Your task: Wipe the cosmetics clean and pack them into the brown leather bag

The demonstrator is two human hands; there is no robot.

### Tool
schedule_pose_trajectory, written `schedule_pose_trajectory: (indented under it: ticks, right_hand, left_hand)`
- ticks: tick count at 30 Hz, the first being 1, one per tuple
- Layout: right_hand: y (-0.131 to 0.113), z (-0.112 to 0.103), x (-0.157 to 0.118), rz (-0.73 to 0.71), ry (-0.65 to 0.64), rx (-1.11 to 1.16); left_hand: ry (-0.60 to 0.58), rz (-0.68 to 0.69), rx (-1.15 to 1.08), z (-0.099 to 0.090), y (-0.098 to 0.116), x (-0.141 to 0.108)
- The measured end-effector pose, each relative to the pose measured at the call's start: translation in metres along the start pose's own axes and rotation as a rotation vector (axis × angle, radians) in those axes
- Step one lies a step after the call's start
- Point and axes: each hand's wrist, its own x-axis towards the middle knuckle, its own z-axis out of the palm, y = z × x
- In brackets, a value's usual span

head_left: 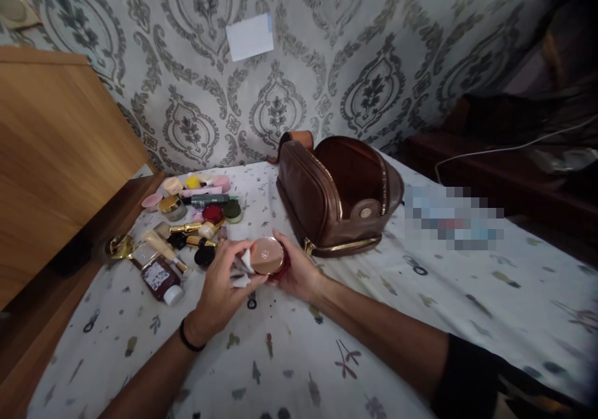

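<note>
My right hand (299,268) is closed around the right side of a round cosmetic jar (267,256) with a shiny rose-gold lid and a dark red body. At the jar's left edge, my left hand (227,280) pinches a crumpled white tissue (243,276) against it. A brown leather toiletry bag (336,198) stands just beyond my hands, unzipped, its dark inside showing. To the left of my left hand lie a bottle with a white cap (161,280), a black round lid or pot (204,256) and a beige tube (163,248).
Farther back are more cosmetics, among them a red jar (213,213), a dark green tube (212,200) and a gold-lidded jar (170,207). A wooden cabinet (60,157) borders the left side. On the right lies a blurred-out item (451,220) on the patterned white sheet (299,357).
</note>
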Motion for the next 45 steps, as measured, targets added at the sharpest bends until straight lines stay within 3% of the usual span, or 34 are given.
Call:
schedule_pose_trajectory:
  ticks: [6,11,15,19,22,26,30,37,41,45]
  right_hand:
    - [0.008,0.008,-0.001,-0.19,0.1,-0.063]
    - [0.011,0.006,-0.003,-0.177,-0.014,-0.135]
    - [0.01,0.002,-0.001,-0.138,-0.109,-0.205]
    - [0.011,0.002,0.0,-0.198,-0.129,-0.274]
    - [0.013,0.003,-0.001,-0.289,-0.083,-0.337]
    - [0.015,0.002,-0.002,-0.32,-0.046,-0.417]
    - [0.011,0.0,-0.002,-0.3,-0.111,-0.412]
    - [0.011,-0.003,0.0,-0.275,-0.2,-0.408]
    - [0.017,-0.005,0.001,-0.321,-0.166,-0.55]
    - [0.015,-0.007,-0.001,-0.501,-0.038,-0.858]
  left_hand:
    - [-0.094,-0.131,-0.106,0.002,-0.005,0.001]
    - [-0.18,-0.325,-0.308,0.0,-0.003,0.006]
    - [-0.14,-0.487,-0.542,-0.002,-0.009,0.008]
    - [-0.006,-0.566,-0.73,-0.001,-0.018,0.008]
    - [0.071,-0.572,-0.729,-0.001,-0.021,0.008]
    - [-0.009,-0.598,-0.791,0.0,-0.016,0.01]
    - [-0.067,-0.642,-0.865,0.0,-0.009,0.01]
    - [0.051,-0.774,-0.837,0.001,-0.011,0.012]
    - [0.061,-0.78,-0.694,0.003,-0.015,0.009]
    - [0.058,-0.784,-0.606,0.011,-0.023,0.0]
